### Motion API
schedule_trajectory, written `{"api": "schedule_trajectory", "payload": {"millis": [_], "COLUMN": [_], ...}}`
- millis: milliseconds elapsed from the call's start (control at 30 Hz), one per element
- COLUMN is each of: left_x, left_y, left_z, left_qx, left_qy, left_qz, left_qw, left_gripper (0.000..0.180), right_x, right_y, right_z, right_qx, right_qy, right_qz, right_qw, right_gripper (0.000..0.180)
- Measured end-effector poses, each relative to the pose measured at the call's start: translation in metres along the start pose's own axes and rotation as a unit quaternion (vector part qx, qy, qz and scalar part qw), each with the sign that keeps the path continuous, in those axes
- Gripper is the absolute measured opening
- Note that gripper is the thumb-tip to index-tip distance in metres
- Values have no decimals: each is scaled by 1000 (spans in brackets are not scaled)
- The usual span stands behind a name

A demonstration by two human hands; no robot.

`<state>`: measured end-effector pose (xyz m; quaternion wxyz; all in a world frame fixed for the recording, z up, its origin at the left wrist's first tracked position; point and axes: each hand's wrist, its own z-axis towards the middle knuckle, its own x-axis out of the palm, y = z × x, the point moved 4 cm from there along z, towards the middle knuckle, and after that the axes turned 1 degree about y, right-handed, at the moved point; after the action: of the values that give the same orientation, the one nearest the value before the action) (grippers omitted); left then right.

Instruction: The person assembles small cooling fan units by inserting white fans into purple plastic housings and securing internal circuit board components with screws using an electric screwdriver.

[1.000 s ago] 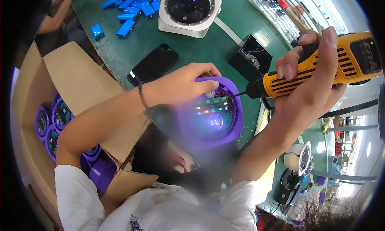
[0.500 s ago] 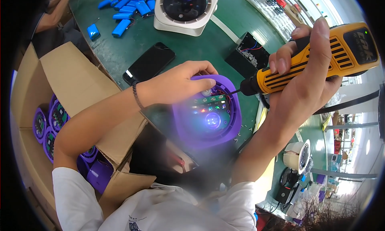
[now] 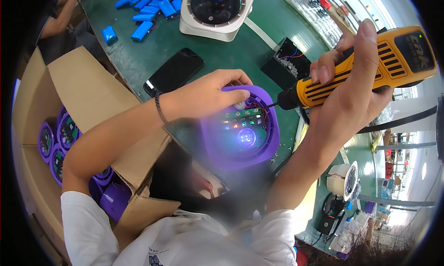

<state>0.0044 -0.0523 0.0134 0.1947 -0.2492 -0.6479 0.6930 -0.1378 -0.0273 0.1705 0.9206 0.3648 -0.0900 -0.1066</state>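
My left hand (image 3: 217,90) grips the upper left rim of a purple round-cornered housing (image 3: 273,143), its thumb over the edge and its fingers behind. Inside the housing sits a green circuit board (image 3: 253,132) with small lit icons and a bright bluish-white light. My right hand (image 3: 347,85) is wrapped around a yellow and black electric screwdriver (image 3: 333,83). The screwdriver points left, and its thin bit reaches the board's upper right edge, near some thin wires. Whether the bit sits on a screw is too small to tell. Haze blurs the housing's lower left.
An open cardboard box (image 3: 92,85) at left holds several purple units (image 3: 58,162). A black phone (image 3: 173,72), blue battery packs (image 3: 143,30), a white device with a lit display (image 3: 215,12) and a black box of small screws (image 3: 286,65) lie on the green table (image 3: 231,53). Another person's arm (image 3: 60,21) shows at upper left.
Almost nothing differs. The whole view has shifted slightly, while both hands keep their hold and the bit stays at the same spot on the board.
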Motion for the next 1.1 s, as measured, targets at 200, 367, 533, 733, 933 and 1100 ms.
{"api": "schedule_trajectory", "payload": {"millis": [200,367,533,733,933,1100], "left_x": [0,2,0,0,-2,-2], "left_y": [3,-2,-3,-2,-1,1], "left_z": [0,0,2,1,1,3], "left_qx": [3,20,43,58,72,76], "left_qy": [-3,-1,-18,-31,-39,-40], "left_qz": [-11,-13,-1,3,22,34], "left_qw": [1000,1000,999,998,996,996], "left_gripper": [26,28,26,26,25,26], "right_x": [-2,-13,-18,-23,-26,-37], "right_y": [8,2,2,13,16,12], "right_z": [-1,6,8,5,5,11], "right_qx": [22,36,16,-24,-100,-112], "right_qy": [-48,-39,-58,-93,-112,-110], "right_qz": [9,34,35,21,-12,-41], "right_qw": [999,998,998,995,989,987], "right_gripper": [35,34,33,32,32,31]}}
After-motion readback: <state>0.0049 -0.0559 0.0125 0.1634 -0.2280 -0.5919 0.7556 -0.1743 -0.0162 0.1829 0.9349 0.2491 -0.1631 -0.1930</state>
